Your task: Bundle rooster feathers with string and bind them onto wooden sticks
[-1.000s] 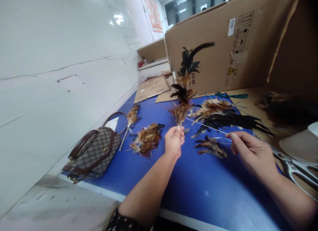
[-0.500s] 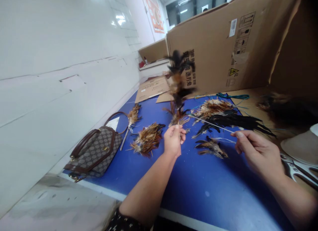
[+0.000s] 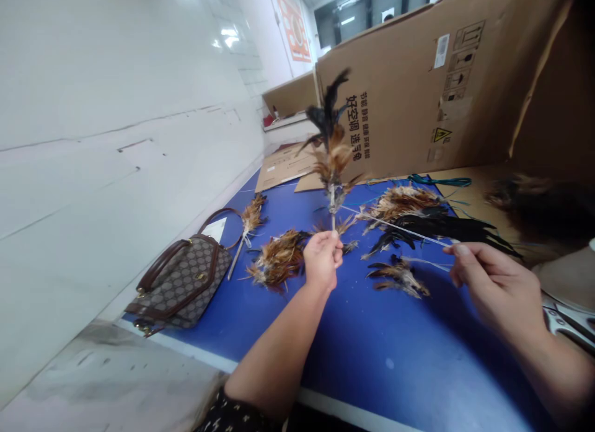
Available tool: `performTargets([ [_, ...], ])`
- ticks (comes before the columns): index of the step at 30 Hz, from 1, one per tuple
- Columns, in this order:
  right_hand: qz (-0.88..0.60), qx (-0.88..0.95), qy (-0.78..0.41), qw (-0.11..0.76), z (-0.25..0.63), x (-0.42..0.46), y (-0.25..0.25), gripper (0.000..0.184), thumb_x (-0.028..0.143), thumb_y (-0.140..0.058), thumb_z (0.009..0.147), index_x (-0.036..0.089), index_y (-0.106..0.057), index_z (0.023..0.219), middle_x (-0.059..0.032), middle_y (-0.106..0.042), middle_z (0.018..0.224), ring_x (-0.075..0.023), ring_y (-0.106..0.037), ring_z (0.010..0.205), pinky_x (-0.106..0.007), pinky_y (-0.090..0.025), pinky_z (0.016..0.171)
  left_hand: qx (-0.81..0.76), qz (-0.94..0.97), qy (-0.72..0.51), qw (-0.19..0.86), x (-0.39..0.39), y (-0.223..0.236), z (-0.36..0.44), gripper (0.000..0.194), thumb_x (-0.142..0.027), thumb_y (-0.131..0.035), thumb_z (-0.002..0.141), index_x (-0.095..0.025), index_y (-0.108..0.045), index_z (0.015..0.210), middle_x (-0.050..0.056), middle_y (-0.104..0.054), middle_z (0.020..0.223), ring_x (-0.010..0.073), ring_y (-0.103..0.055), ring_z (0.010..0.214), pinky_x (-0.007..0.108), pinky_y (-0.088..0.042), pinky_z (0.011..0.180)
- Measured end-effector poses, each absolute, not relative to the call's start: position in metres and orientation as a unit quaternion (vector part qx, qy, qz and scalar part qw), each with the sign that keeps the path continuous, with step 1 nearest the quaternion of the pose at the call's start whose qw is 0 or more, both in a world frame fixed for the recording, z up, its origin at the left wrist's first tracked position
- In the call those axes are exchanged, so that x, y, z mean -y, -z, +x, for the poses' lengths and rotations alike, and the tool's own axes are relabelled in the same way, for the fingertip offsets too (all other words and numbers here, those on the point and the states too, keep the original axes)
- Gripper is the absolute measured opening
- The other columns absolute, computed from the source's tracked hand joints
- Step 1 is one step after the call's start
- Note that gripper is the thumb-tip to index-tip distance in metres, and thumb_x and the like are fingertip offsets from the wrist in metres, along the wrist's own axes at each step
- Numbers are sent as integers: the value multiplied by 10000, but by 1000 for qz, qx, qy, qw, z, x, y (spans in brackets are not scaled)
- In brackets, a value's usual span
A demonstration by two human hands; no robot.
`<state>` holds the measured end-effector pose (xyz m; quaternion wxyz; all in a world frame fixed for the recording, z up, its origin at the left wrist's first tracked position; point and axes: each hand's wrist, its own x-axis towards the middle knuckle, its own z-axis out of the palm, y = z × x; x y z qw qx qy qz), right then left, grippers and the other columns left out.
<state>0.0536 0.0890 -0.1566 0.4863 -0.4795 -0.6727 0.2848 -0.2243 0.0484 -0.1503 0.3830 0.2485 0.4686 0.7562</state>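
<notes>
Bearings taken from the left hand, 12 o'clock pointing away from the person.

Left hand [image 3: 323, 258]: closed around the lower end of a feathered stick [image 3: 333, 162], which rises nearly upright toward 12 o'clock. Dark feathers at its tip, tawny ones beneath, then a pale length of bare shaft just above the fingers.

Right hand [image 3: 495, 289]: at 3 o'clock, well apart from the left, thumb and forefinger pinching a pale strand [image 3: 397, 224]. Strand runs straight to the stick, meeting it below the feathers. A second pale strand [image 3: 427, 263] trails near the same fingers; its far end is hard to make out.

On the blue table [image 3: 353, 357]: heap of brown feathers [image 3: 279, 258] at 9 o'clock, just beside the left hand; a patterned handbag [image 3: 181, 280] farther out the same way. Another feathered piece with a stem [image 3: 253, 214] at 10 o'clock, lying near the bag's strap. Small mottled bunch [image 3: 402, 278] just past 3 o'clock, between the hands. Tan-and-brown pile [image 3: 404, 202] at 2 o'clock, long black feathers [image 3: 446, 227] next to it, teal cord [image 3: 441, 180] beyond.

Large carton [image 3: 400, 110] at 1 o'clock, behind the piles. Scissors [image 3: 569, 323] between 3 and 4 o'clock, partly hidden behind the right hand.
</notes>
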Motion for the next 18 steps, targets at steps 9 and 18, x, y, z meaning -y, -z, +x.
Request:
performTargets([
  [9,-482,669,-295,483,58,-95,162,400,595,-585,988,220,-663,871,13,-599,643,-160,-532,608,-322,-419,686,-448,245,-762,398,-53,162,-224,526,-608,-847,762,-163,-584,857,-46,-531,672,25,-363,443,170,-211,401],
  [18,-499,641,-302,499,57,-94,156,387,586,-593,981,224,-691,890,-8,-615,645,-174,-583,646,-301,-396,597,-419,250,-756,435,-48,154,-227,504,-515,-900,729,-204,-533,879,-88,-461,614,21,-300,413,172,-177,393],
])
